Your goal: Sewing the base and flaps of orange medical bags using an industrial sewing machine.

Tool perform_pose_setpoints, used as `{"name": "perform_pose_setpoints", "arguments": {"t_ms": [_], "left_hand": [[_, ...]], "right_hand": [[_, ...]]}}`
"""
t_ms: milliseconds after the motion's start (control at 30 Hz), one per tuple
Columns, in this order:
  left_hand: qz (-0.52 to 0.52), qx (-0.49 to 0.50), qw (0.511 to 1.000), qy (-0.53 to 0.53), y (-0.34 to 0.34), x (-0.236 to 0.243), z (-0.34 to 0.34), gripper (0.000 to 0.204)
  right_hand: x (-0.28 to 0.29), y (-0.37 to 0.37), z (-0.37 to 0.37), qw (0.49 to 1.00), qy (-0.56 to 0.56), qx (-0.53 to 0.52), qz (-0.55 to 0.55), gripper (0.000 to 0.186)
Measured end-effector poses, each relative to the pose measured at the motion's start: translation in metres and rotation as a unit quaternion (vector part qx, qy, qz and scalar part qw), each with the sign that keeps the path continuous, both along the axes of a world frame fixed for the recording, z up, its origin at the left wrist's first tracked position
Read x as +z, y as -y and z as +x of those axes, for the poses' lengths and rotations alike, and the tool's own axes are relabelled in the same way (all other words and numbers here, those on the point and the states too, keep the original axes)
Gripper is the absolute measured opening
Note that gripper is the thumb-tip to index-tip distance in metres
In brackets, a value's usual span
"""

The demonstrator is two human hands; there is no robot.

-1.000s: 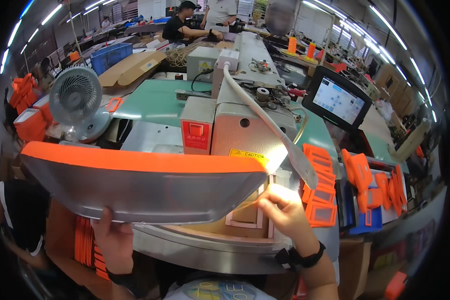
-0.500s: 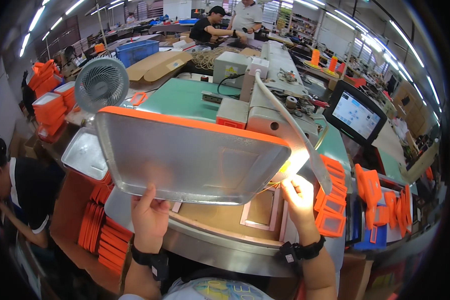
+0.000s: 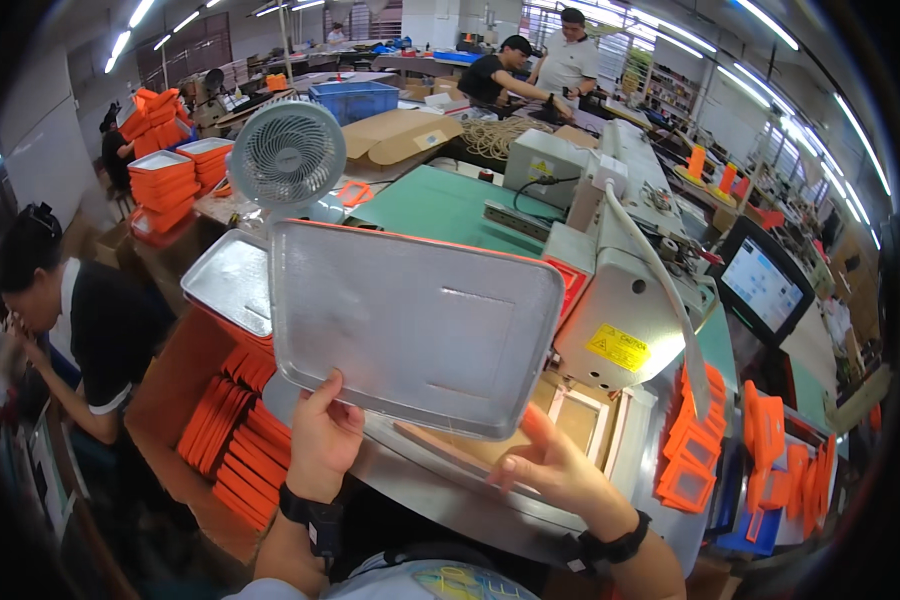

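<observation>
Grip: left hand [image 3: 327, 435] pinches the near edge of a grey panel [image 3: 400, 320], thumb flat on the grey face, remaining fingers curled at or under the rim. Right hand [image 3: 555, 468]: fingers spread, closed on nothing visible; whether a fingertip bears on the panel's corner cannot be told.

Positions (clock centred on panel, as viewed): left hand at 7, right hand between 4 and 5, beside the lower corner. Panel is shallow, round-cornered, raised rim, orange showing along its far edge; tilted up, grey face toward the wearer. Two short dark lines on its right half.

Surroundings: machine head [image 3: 610, 325] at 3, overlapped in view by the panel's right side; gap not readable. Pale rectangular frame [image 3: 602, 420] on the brown work plate [image 3: 470, 448] at 4. Second grey panel [image 3: 230, 285] at 9. Carton [image 3: 175, 360] at 8, holding stacked orange pieces [image 3: 235, 430]. Fan [image 3: 290, 155] at 11.

Step in hand (judgement): handling the panel above the work plate, probably turning it or looking over its grey face.

Next move (judgement): any shift calls for a second hold near 4 to 5, since one edge pinch likely lets the far side sag, plus clearance from the machine head.
</observation>
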State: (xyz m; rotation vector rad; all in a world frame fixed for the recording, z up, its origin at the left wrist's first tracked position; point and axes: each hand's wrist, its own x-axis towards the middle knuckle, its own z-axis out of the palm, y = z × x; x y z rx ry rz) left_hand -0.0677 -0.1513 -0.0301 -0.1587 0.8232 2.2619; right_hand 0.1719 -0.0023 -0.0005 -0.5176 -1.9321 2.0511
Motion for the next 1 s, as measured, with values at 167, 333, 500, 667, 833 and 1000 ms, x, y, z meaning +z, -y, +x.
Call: {"name": "perform_pose_setpoints", "arguments": {"t_ms": [167, 333, 500, 667, 833, 1000], "left_hand": [[0.067, -0.095, 0.984, -0.136, -0.013, 0.002, -0.007, 0.052], [0.072, -0.138, 0.934, -0.322, -0.014, 0.016, 0.025, 0.101], [0.236, -0.237, 0.861, -0.384, 0.003, -0.022, 0.065, 0.077], [0.194, -0.141, 0.96, -0.145, 0.001, -0.005, 0.056, 0.049], [0.242, -0.162, 0.954, -0.067, 0.003, -0.012, 0.043, 0.049], [0.235, -0.173, 0.954, -0.064, 0.0, -0.021, 0.041, 0.049]], "right_hand": [[0.008, 0.034, -0.05, 0.973, -0.128, -0.081, -0.176, 0.025], [-0.019, 0.025, -0.068, 0.943, -0.156, -0.232, 0.181, 0.045], [-0.013, 0.043, -0.075, 0.882, -0.132, -0.173, 0.418, 0.082], [-0.015, 0.051, -0.075, 0.854, -0.132, -0.145, 0.483, 0.082], [-0.014, 0.051, -0.073, 0.875, -0.122, -0.104, 0.457, 0.085], [-0.015, 0.047, -0.072, 0.891, -0.135, -0.097, 0.421, 0.079]]}}
